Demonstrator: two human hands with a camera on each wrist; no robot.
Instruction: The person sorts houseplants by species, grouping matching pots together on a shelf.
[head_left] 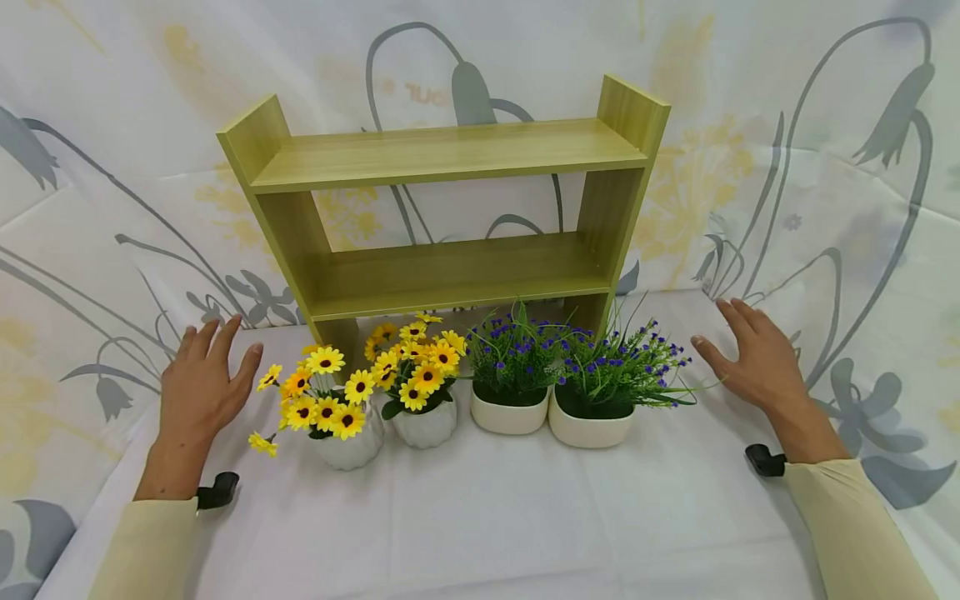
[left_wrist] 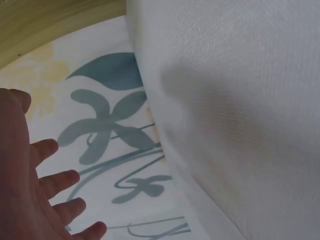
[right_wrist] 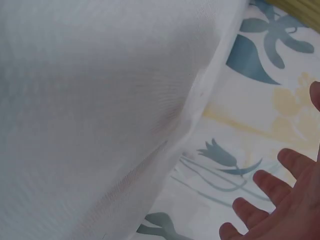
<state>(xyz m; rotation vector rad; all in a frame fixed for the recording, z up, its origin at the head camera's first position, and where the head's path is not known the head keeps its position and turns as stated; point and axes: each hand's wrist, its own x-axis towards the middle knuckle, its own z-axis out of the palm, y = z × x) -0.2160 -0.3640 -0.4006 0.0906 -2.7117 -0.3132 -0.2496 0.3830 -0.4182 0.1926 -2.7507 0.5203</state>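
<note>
My left hand [head_left: 201,387] holds nothing, its fingers extended, left of the potted flowers in the head view. Nearest to it is a grey-white pot [head_left: 351,442] of yellow daisy-like flowers [head_left: 326,412]. A second pot [head_left: 426,423] with yellow flowers [head_left: 427,375] stands beside it. Two cream oval pots [head_left: 510,414] [head_left: 591,427] hold green plants with small purple flowers [head_left: 618,362]. Off to their right is my right hand [head_left: 761,367], fingers spread and nothing in its grasp. Both wrist views show the bare fingers [left_wrist: 60,182] [right_wrist: 272,187] apart from any object.
Behind the pots stands a wooden two-tier shelf [head_left: 450,158], its lower board [head_left: 457,271] just above the flowers. A white cloth covers the table [head_left: 480,525]. Flower-printed fabric [head_left: 750,192] hangs close behind and at both sides.
</note>
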